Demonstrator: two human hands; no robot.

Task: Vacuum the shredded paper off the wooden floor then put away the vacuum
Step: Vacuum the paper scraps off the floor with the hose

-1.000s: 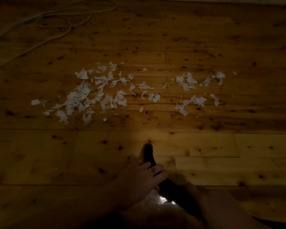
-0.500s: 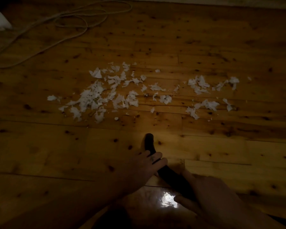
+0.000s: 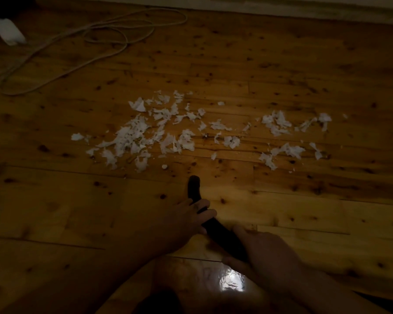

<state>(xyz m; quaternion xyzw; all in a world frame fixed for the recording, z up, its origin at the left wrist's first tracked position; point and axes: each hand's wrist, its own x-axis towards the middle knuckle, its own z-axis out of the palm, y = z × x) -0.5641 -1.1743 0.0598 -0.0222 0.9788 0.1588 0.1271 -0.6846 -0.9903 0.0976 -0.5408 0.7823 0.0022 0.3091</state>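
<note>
Both hands grip the nozzle (image 3: 213, 223): left hand (image 3: 186, 219) wrapped around it ahead, right hand (image 3: 266, 250) behind. Paper (image 3: 168, 132) lies beyond the fingertips, untouched. Best kept low, sweeping slowly through the shreds without scattering them.

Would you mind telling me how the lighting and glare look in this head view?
Head view: dim overall, brightest around the paper mid-floor; corners fall dark; a white glare patch on the floor by the right hand; the nozzle and left hand are underexposed; floorboards bow from the wide lens.
</note>
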